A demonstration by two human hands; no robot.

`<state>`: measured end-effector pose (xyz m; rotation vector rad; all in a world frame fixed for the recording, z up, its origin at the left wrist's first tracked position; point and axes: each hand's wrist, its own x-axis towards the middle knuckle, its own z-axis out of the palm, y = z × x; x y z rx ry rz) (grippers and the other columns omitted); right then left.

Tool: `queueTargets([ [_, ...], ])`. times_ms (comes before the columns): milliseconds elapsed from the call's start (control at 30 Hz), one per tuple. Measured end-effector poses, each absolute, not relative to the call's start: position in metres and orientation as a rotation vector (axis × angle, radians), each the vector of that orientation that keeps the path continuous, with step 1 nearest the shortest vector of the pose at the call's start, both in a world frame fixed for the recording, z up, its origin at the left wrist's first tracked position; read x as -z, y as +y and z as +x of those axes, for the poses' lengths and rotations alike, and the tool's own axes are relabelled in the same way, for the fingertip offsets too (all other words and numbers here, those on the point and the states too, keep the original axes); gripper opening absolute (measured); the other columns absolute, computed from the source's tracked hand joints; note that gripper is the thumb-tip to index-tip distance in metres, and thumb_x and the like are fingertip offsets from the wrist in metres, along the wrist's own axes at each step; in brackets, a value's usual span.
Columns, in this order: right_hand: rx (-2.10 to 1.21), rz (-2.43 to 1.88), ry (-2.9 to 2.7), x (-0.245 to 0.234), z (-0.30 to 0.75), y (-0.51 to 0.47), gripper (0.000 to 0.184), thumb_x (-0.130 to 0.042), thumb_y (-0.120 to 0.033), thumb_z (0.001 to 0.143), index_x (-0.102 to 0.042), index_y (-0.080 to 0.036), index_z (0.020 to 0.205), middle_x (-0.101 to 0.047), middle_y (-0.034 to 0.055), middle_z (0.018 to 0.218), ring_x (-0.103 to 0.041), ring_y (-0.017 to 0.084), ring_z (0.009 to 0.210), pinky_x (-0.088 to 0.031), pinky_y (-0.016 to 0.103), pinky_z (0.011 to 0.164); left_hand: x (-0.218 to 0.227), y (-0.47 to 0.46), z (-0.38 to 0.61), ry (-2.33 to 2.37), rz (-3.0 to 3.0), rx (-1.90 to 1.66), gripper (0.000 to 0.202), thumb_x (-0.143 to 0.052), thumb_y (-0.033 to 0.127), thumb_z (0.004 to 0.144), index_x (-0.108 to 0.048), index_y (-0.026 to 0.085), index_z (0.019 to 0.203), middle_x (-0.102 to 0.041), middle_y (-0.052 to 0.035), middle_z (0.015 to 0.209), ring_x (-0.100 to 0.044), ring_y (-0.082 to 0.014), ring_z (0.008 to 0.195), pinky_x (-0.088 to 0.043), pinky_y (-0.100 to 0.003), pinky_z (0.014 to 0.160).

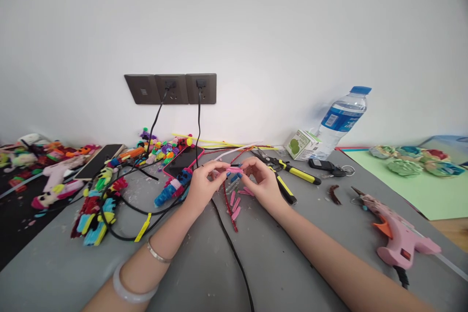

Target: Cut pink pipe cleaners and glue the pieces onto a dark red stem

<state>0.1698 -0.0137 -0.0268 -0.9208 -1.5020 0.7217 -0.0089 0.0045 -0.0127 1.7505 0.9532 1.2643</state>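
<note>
One pink strip (234,170) was up off the grey table (256,263), at the centre of the view, long axis roughly level and running left to right, one end toward each hand, its face partly covered by fingertips. Left hand (204,180): thumb and forefinger drawn narrow, pinching the strip's left end. Right hand (265,183): likewise narrow, pinching the right end; the other fingers curled, partly hidden. Below, three short pink pieces (236,213) lay near one another, long axes slanting up and away; more pink showed close by the right hand, number unclear. One red tinsel stem (227,204) passed left of the three, near end pointing toward the wearer. Two bangles (133,290) sat on the left forearm. Right of the hands: two yellow-and-black handles (300,173), one tool or two I could not tell; one key fob (325,165); one box (302,146); one bottle (340,122), leaning right; one pink glue gun (402,241), nozzle toward the upper left. Five crumpled rosettes (404,166) lay on a pale green sheet (413,197). Left: two phones (100,162); fuzzy coloured figures (98,209), too heaped to count. Two plugs (201,84) in the wall sockets.
</note>
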Motion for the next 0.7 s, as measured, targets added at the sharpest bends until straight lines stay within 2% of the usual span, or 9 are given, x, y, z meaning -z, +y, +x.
queueTargets([
  [300,-0.733,-0.916,-1.513,0.0263,0.171,-0.0142,0.009,-0.063,-0.026,0.085,-0.058,-0.024,0.092,-0.058,0.0023,0.087,-0.054,0.016,0.074,-0.044,0.031,0.067,0.0159,0.0057,-0.009,0.895,1.781,-1.208,0.015,-0.06,0.019,0.083,-0.07,0.019,0.094,-0.07,-0.006,0.096,-0.064,-0.0148,0.078,-0.047,-0.021,0.055],
  [433,-0.76,-0.922,-1.452,0.0299,0.1707,-0.012,0.02,-0.066,-0.027,0.083,-0.055,-0.024,0.099,-0.058,0.0025,0.091,-0.054,0.016,0.073,-0.045,0.031,0.068,0.0164,0.0067,-0.0093,0.899,1.751,-1.249,0.013,-0.061,0.02,0.083,-0.069,0.017,0.092,-0.066,-0.0059,0.094,-0.061,-0.0141,0.077,-0.047,-0.021,0.055],
  [700,-0.735,-1.03,-1.455,0.0324,0.173,-0.0106,0.016,-0.065,-0.037,0.085,-0.058,-0.023,0.087,-0.06,0.0022,0.084,-0.054,0.017,0.072,-0.044,0.031,0.065,0.0139,0.0068,-0.0098,0.936,1.693,-1.3,0.013,-0.062,0.021,0.082,-0.067,0.017,0.093,-0.064,-0.0054,0.092,-0.059,-0.0136,0.075,-0.045,-0.02,0.053],
])
